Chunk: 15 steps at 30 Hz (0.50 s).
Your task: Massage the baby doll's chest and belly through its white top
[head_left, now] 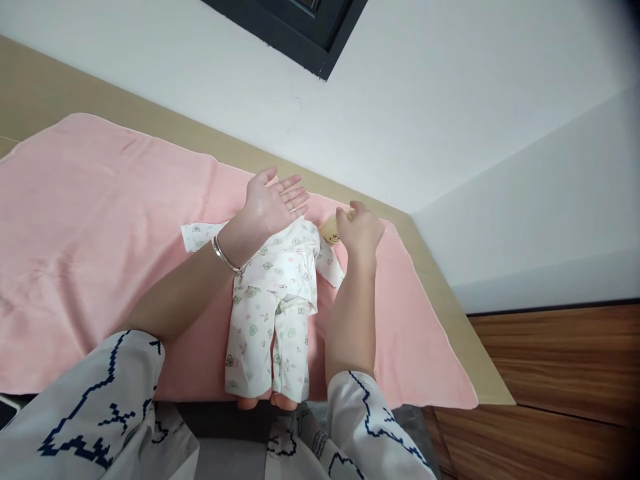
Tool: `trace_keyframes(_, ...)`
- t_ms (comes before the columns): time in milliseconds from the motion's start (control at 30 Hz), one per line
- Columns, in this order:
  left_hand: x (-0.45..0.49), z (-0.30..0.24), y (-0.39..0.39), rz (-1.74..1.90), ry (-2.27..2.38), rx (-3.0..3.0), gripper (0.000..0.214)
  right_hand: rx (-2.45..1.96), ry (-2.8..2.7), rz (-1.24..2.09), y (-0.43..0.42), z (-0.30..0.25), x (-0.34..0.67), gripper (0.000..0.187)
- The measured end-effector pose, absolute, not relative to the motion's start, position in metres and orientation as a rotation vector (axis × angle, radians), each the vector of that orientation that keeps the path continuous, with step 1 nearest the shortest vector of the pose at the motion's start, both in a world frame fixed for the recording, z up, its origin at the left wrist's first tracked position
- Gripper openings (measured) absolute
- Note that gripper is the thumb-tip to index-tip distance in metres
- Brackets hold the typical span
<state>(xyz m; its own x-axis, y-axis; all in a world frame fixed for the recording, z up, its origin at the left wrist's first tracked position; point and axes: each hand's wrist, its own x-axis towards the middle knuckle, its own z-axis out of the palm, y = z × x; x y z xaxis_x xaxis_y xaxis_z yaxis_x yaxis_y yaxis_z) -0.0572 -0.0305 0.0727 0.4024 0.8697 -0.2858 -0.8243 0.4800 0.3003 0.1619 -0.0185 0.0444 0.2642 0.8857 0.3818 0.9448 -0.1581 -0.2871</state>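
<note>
A doll in a white printed pyjama top (287,257) and matching trousers (250,340) lies on a pink blanket (135,193). Its feet (283,401) poke out at the trouser hems, while its head is hidden behind my left hand. Palm up and fingers spread, my left hand (275,201) is over the doll's upper end and holds nothing. My right hand (361,230) is wrapped around a pale yellow container (330,229) with dark markings, tilted just beyond the doll's sleeve. Its exact kind I cannot make out.
The blanket covers a light wooden tabletop (440,293) that runs along a white wall (200,80). A dark window frame (320,57) is set in the wall above. Wood-grain panels (565,360) stand at the right. A dark-screened object (7,412) shows at the lower left.
</note>
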Motion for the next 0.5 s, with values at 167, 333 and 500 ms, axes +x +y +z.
trace_keyframes(167, -0.058, 0.079, -0.04, 1.045, 0.508, 0.152, 0.049, -1.992, -1.591, -0.095, -0.018, 0.037, 0.168, 0.052)
trace_keyframes(333, -0.054, 0.078, -0.052, 0.996, 0.599, 0.244, 0.045, -1.764, -1.375, -0.008, -0.02, 0.032, 0.175, 0.062)
trace_keyframes(500, -0.043, 0.072, -0.061, 0.952, 0.645, 0.278, 0.047, -1.546, -1.521, 0.017, -0.047, 0.042, 0.16, 0.062)
